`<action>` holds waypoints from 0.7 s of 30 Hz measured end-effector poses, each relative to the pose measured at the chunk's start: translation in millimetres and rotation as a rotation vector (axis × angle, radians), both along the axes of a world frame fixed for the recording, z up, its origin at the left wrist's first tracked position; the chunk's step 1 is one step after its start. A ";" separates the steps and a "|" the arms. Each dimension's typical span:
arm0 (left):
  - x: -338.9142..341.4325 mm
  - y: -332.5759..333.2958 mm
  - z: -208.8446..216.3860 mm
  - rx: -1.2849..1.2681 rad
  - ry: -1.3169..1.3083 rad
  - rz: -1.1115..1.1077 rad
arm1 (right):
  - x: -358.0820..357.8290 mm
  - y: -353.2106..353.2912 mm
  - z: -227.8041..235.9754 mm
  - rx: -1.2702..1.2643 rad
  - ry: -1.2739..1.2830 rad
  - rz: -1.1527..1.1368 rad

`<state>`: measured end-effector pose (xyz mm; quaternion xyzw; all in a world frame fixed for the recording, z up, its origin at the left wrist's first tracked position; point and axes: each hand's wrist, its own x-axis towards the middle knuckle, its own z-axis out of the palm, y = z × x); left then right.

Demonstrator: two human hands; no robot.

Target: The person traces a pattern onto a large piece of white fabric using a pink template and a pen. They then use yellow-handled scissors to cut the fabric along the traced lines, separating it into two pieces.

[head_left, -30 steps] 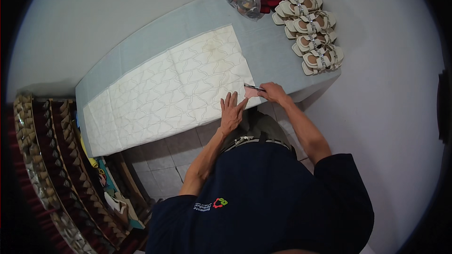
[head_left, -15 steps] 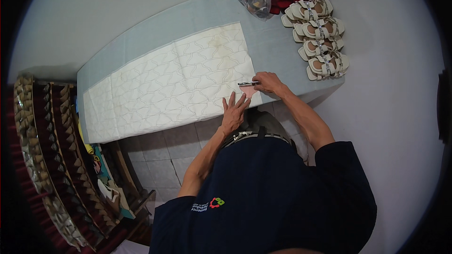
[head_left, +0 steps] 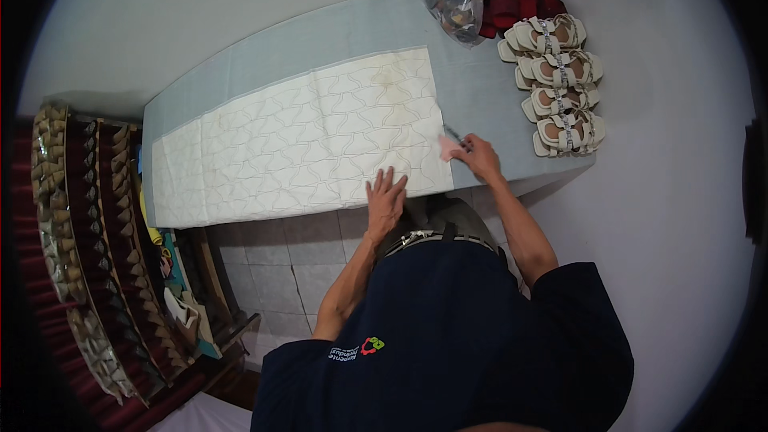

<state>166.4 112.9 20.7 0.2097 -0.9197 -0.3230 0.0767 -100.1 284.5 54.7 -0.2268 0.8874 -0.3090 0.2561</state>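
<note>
mid-frame, i see the left hand [head_left: 386, 198] spread out; the right hand [head_left: 482, 160] (blurry) grips thin tool [head_left: 452, 134] and pink piece [head_left: 446, 147]; loose fingers could drop them.

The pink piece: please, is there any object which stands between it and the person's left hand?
Nothing visible does: between the left hand and the pink piece, only the line-marked white sheet shows. The right hand, holding a slim pen-like tool, is on the piece's other side.
</note>
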 end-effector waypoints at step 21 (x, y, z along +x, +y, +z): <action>52.0 -16.3 -18.4 0.132 0.107 1.004 | -52.0 8.3 9.0 0.063 0.179 -0.254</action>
